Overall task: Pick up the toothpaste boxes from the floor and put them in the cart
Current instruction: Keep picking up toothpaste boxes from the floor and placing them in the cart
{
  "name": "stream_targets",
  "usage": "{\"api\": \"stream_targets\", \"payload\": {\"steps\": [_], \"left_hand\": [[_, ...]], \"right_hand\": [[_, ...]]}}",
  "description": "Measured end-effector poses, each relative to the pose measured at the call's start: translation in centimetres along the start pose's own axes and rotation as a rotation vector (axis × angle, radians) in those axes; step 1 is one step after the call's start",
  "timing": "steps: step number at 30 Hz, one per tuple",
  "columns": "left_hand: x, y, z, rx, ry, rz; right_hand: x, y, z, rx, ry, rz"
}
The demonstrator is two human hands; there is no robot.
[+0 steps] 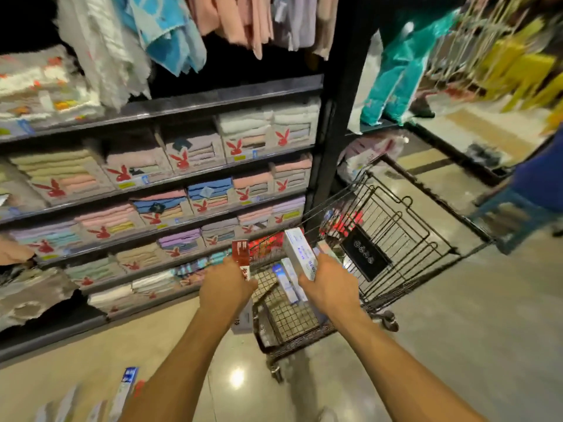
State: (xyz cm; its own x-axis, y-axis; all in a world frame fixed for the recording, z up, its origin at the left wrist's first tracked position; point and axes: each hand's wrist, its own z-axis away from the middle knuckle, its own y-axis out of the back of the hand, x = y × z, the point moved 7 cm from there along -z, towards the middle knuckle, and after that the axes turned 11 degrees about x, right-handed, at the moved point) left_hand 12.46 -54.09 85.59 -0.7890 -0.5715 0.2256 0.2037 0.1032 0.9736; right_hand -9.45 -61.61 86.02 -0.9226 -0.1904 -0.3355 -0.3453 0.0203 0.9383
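Nearest us, at the lower left, several toothpaste boxes (pixel 128 385) lie on the floor (pixel 457 345). They are blurred, and only one white-and-blue carton is clear. Our two bare forearms reach up the middle of the view.

Our left hand (pixel 225 287) is curled round a red box (pixel 240 257), which it holds upright by the near left edge of the cart (pixel 292 318). Our right hand (pixel 327 287), near it but not touching, grips a white box (pixel 300 254) with blue print. This box is tilted, its top leaning left, above the basket.

The cart is black wire and stands on the floor, angled away to the right. Inside it, a blue-and-white box (pixel 289 284) lies low between our hands. Red packs (pixel 344 220) show farther in, too blurred to read. A black sign (pixel 365 254) hangs on the wire flap.

Beyond the cart, dark shelves (pixel 213 99) hold folded towels (pixel 182 153) in cartons marked with a red rabbit. More cloths (pixel 170 32) hang above them. At the far right are teal bags (pixel 393 77) and a person in blue (pixel 539 178), both blurred.
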Motion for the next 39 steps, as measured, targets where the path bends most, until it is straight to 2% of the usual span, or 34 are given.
{"api": "stream_targets", "payload": {"steps": [5, 10, 21, 28, 32, 36, 39], "left_hand": [[7.4, -2.6, 0.7, -0.033, 0.003, 0.038], [11.2, -5.2, 0.5, -0.073, 0.043, 0.068], [11.4, -12.3, -7.6, -0.127, 0.164, 0.094], [9.6, -21.6, -13.3, -0.115, 0.256, 0.129], [8.1, -29.7, -15.8, -0.171, 0.345, 0.105], [6.4, -38.5, -17.7, -0.21, 0.397, 0.091], [5.1, -44.4, -18.8, -0.212, 0.432, 0.089]], "right_hand": [[7.3, 1.8, -2.4, -0.018, -0.02, 0.065], [12.1, 1.8, -5.1, -0.048, -0.047, 0.057], [12.1, -5.7, -15.4, -0.118, -0.015, 0.048], [14.9, -16.2, -21.6, -0.228, -0.038, 0.068], [18.8, -24.4, -24.1, -0.344, -0.094, 0.095], [21.9, -33.0, -25.9, -0.341, -0.028, 0.109], [24.4, -39.0, -26.4, -0.366, -0.062, 0.115]]}}
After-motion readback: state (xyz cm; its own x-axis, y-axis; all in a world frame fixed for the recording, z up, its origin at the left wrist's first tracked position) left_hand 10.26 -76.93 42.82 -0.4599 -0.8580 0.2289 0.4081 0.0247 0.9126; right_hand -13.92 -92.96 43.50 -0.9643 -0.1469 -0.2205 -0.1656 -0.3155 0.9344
